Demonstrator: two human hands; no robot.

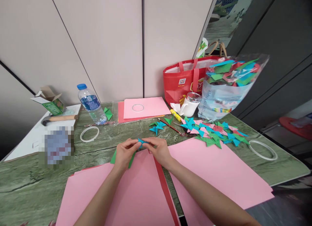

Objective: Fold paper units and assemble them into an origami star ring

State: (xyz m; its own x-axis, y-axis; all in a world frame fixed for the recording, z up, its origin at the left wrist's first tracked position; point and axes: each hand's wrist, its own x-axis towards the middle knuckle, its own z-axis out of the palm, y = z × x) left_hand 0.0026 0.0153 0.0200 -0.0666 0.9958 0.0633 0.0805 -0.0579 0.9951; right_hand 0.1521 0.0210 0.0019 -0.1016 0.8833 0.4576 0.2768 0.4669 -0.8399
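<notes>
My left hand (124,152) and my right hand (158,149) meet over the near middle of the table, both pinched on a small folded blue paper piece (141,141). A green paper piece (113,157) pokes out from under my left hand. Beneath the hands lie large pink paper sheets (136,193) with a red sheet's edge (162,180) between them. Beyond the hands rests a finished blue and green paper pinwheel (157,127). A heap of folded blue, green and pink pieces (214,133) lies to the right.
A water bottle (90,104), tape rings (89,134) (262,149), a white mug (190,104), a red bag (182,80), a clear bag of folded pieces (226,86), a glue stick (175,115), pink sheets at the back (145,107) and a small green box (50,101) surround the green table (29,187).
</notes>
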